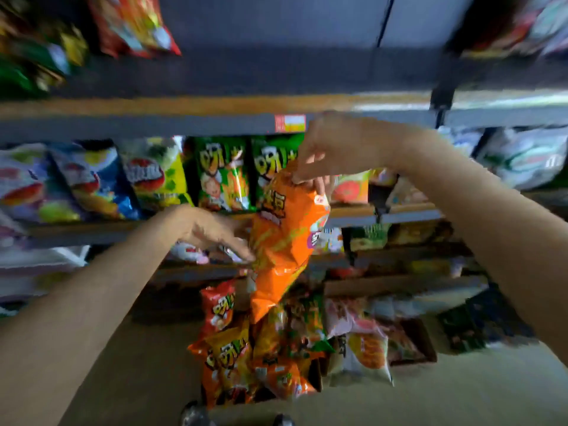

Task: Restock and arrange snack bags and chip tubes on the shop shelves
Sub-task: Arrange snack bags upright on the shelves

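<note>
Orange snack bag (285, 238) hangs at the centre of the frame, pinched at its top edge by my right hand (332, 149) — fingers (307, 176) curled down onto the crinkled seal, thumb side hidden behind the foil. The bag dangles at a slant, its lower end pointing down toward the heap below. My left hand (212, 232) comes in from the lower left with fingers spread and fairly straight, their tips touching the bag's left side about halfway down; motion blur keeps me from telling whether any finger hooks round the edge.

Directly beneath, at the lower centre, a pile of bags (246, 355) sits on the floor — mostly orange and red packs of the same kind, mixed with a few green and pale ones.

Behind the held bag, two green bags (221, 173) stand upright side by side on the middle shelf (92, 229), with blue, white and yellow packs to their left. The upper shelf edge (184, 118) crosses the frame above my right hand, carrying a small red and yellow price tag (290, 123). A red bag (132, 23) leans in the upper left corner.
</note>
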A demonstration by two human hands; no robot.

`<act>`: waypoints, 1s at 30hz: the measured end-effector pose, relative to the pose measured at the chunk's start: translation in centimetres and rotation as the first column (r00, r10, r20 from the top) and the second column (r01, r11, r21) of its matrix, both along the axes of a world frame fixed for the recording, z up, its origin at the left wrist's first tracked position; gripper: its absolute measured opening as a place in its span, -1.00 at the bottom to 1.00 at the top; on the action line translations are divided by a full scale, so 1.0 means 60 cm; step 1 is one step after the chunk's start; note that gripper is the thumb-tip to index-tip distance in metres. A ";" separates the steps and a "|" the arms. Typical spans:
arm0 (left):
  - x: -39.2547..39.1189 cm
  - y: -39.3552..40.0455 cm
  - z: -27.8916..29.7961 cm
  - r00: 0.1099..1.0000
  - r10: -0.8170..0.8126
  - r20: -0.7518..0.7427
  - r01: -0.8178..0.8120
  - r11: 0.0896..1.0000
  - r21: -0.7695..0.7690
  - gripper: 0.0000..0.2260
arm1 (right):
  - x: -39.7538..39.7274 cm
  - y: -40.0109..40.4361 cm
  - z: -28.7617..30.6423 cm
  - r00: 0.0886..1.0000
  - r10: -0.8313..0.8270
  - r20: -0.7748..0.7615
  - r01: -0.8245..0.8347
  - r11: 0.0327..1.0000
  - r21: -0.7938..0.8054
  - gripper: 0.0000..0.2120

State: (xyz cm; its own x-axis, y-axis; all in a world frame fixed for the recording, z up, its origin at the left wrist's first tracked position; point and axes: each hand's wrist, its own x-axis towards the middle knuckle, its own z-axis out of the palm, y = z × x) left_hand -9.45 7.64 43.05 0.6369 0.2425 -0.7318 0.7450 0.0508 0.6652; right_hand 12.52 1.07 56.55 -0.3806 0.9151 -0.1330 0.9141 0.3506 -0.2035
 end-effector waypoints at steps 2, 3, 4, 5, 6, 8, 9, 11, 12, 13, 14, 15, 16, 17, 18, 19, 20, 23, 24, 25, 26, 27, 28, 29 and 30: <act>-0.033 0.001 0.084 0.988 0.063 0.141 -0.065 0.998 0.005 -0.03 | -0.019 -0.016 0.107 0.999 0.049 0.010 -0.049 0.994 0.099 -0.78; -0.050 0.002 0.117 0.978 0.096 0.186 -0.101 0.995 0.014 0.02 | -0.031 -0.025 0.152 0.994 0.103 -0.021 -0.098 0.979 0.177 -0.75; -0.066 0.002 0.143 0.961 0.128 0.244 -0.139 0.990 0.030 0.00 | -0.045 -0.035 0.182 0.989 0.143 -0.028 -0.130 0.954 0.270 -0.71; -0.081 0.007 0.159 0.951 0.158 0.265 -0.183 0.980 0.071 -0.05 | -0.052 -0.039 0.202 0.985 0.169 -0.034 -0.143 0.909 0.392 -0.66; -0.095 0.009 0.174 0.939 0.186 0.290 -0.236 0.961 0.145 -0.10 | -0.057 -0.038 0.218 0.975 0.213 -0.063 -0.149 0.838 0.525 -0.62; -0.121 0.017 0.191 0.897 0.264 0.354 -0.369 0.888 0.273 -0.04 | -0.068 -0.030 0.243 0.962 0.248 -0.114 -0.084 0.665 0.742 -0.58; -0.129 0.022 0.197 0.873 0.294 0.389 -0.418 0.861 0.288 -0.03 | -0.069 -0.020 0.247 0.958 0.243 -0.151 -0.026 0.600 0.800 -0.59; -0.134 0.018 0.218 0.847 0.297 0.440 -0.455 0.833 0.314 -0.12 | -0.071 0.000 0.242 0.951 0.215 -0.221 0.079 0.522 0.849 -0.65; -0.133 0.013 0.229 0.839 0.288 0.461 -0.459 0.830 0.318 -0.15 | -0.073 0.010 0.230 0.943 0.195 -0.268 0.133 0.519 0.844 -0.69; -0.134 0.013 0.237 0.826 0.285 0.486 -0.467 0.829 0.307 -0.14 | -0.075 0.020 0.218 0.931 0.159 -0.329 0.193 0.551 0.812 -0.72; -0.133 0.017 0.242 0.814 0.277 0.511 -0.471 0.829 0.301 -0.12 | -0.077 0.030 0.203 0.906 0.100 -0.410 0.269 0.613 0.743 -0.72; -0.134 0.021 0.244 0.793 0.285 0.539 -0.485 0.830 0.275 -0.14 | -0.085 0.034 0.190 0.871 0.030 -0.491 0.341 0.681 0.648 -0.67; -0.135 0.030 0.243 0.773 0.307 0.555 -0.502 0.831 0.240 -0.21 | -0.092 0.037 0.175 0.826 -0.032 -0.563 0.398 0.740 0.542 -0.64; -0.135 0.036 0.245 0.754 0.335 0.565 -0.523 0.827 0.208 -0.32 | -0.100 0.038 0.161 0.792 -0.101 -0.602 0.438 0.781 0.445 -0.63; -0.135 0.046 0.246 0.737 0.371 0.565 -0.549 0.816 0.181 -0.42 | -0.110 0.037 0.147 0.769 -0.168 -0.616 0.455 0.821 0.344 -0.64; -0.134 0.054 0.248 0.718 0.409 0.564 -0.579 0.800 0.158 -0.52 | -0.116 0.041 0.131 0.744 -0.252 -0.619 0.468 0.858 0.214 -0.60; -0.134 0.066 0.251 0.690 0.450 0.567 -0.619 0.772 0.141 -0.62 | -0.121 0.049 0.116 0.701 -0.311 -0.642 0.454 0.888 0.065 -0.51; -0.132 0.104 0.273 0.628 0.527 0.572 -0.715 0.682 0.156 -0.83 | -0.134 0.097 0.074 0.509 -0.406 -0.759 0.384 0.896 -0.222 -0.24; -0.133 0.120 0.279 0.639 0.521 0.566 -0.716 0.671 0.191 -0.80 | -0.136 0.123 0.061 0.449 -0.429 -0.784 0.392 0.883 -0.258 -0.23; -0.136 0.135 0.285 0.650 0.517 0.558 -0.717 0.661 0.222 -0.74 | -0.142 0.147 0.056 0.385 -0.443 -0.809 0.396 0.871 -0.289 -0.18; -0.139 0.153 0.287 0.661 0.509 0.552 -0.715 0.651 0.255 -0.69 | -0.149 0.171 0.054 0.334 -0.447 -0.829 0.392 0.866 -0.309 -0.11; -0.142 0.164 0.292 0.666 0.501 0.553 -0.712 0.646 0.273 -0.68 | -0.156 0.193 0.054 0.297 -0.439 -0.848 0.378 0.870 -0.317 -0.07; -0.149 0.183 0.291 0.663 0.489 0.567 -0.716 0.636 0.288 -0.69 | -0.163 0.216 0.053 0.285 -0.423 -0.860 0.372 0.876 -0.307 -0.04; -0.155 0.200 0.292 0.659 0.473 0.585 -0.720 0.623 0.306 -0.70 | -0.172 0.237 0.054 0.281 -0.412 -0.867 0.377 0.878 -0.295 -0.02; -0.163 0.222 0.289 0.665 0.459 0.589 -0.721 0.600 0.347 -0.67 | -0.182 0.259 0.056 0.296 -0.411 -0.862 0.386 0.877 -0.285 0.00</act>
